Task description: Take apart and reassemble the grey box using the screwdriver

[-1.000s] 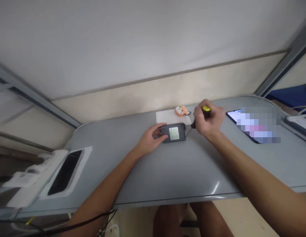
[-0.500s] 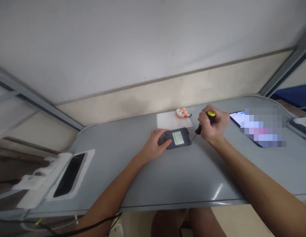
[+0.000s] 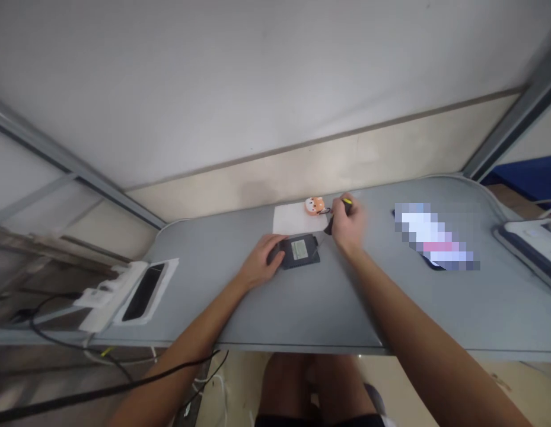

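Note:
A flat dark rectangular case with a pale label (image 3: pixel 299 249) lies on the grey desk. My left hand (image 3: pixel 263 261) grips its left end, thumb on top and fingers along the far edge. My right hand (image 3: pixel 349 228) is closed around a screwdriver (image 3: pixel 330 226) with a black and yellow handle. Its thin shaft slants down to the left towards the case's right end; whether the tip touches is too fine to tell. Behind the case is a white sheet of paper (image 3: pixel 293 219), with a small orange-and-white animal-faced case (image 3: pixel 314 206) on its far right part.
A phone with a lit, blurred-out screen (image 3: pixel 430 234) lies at the right, before a white-and-dark device (image 3: pixel 531 246). On the left, a dark phone (image 3: pixel 144 292) rests on white paper beside a white power strip (image 3: pixel 110 299). Black cables (image 3: pixel 124 388) hang by the desk's front left.
My view has shifted. The screwdriver has moved from the case's near right corner farther back along its right end. My left hand still holds the case.

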`<state>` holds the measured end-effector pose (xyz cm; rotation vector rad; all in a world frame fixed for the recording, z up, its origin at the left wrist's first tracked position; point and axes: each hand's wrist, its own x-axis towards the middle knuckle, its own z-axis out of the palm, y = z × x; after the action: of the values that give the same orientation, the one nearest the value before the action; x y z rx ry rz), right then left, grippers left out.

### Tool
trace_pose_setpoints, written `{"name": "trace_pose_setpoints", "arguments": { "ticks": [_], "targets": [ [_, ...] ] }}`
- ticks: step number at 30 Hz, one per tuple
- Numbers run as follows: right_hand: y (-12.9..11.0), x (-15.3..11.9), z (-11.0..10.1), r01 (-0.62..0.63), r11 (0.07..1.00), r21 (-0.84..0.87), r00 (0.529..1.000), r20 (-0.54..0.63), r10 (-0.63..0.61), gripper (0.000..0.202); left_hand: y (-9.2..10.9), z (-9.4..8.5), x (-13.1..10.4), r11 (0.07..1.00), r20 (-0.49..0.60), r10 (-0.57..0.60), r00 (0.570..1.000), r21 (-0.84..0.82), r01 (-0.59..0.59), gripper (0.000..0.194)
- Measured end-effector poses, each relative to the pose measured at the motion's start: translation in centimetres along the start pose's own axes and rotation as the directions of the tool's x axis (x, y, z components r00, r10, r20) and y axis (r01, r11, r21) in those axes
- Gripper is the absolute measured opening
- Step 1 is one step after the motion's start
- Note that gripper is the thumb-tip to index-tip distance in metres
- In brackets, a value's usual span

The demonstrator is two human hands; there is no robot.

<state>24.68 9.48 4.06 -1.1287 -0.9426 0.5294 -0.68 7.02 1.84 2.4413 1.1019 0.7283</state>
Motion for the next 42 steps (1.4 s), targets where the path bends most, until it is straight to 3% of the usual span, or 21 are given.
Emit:
{"name": "trace_pose_setpoints", "arguments": {
  "ticks": [8, 17, 34, 42],
  "targets": [
    [1.8, 0.9, 0.3, -0.147, 0.980, 0.134, 0.985, -0.072, 0.158, 0.023, 0.1, 0.2, -0.2, 0.983, -0.147, -0.110, 0.983, 0.132, 0.129, 0.027],
    [2.7, 0.0, 0.7, -0.223, 0.963, 0.152, 0.973, -0.027, 0.230, 0.024, 0.1, 0.8, -0.2, 0.955, -0.148, -0.200, 0.969, 0.193, 0.226, 0.028],
    [2.5, 0.1, -0.6, -0.007, 1.000, 0.009, 0.999, -0.035, 0.007, 0.024, 0.0, 1.3, -0.2, 0.961, -0.198, -0.232, 0.952, 0.108, 0.256, 0.031],
    [0.6, -0.6, -1.1, 0.219, 0.975, -0.040, 0.975, 0.048, -0.217, 0.024, 0.2, 1.4, -0.1, 0.947, -0.213, -0.253, 0.944, 0.144, 0.286, 0.029]
  ]
}}
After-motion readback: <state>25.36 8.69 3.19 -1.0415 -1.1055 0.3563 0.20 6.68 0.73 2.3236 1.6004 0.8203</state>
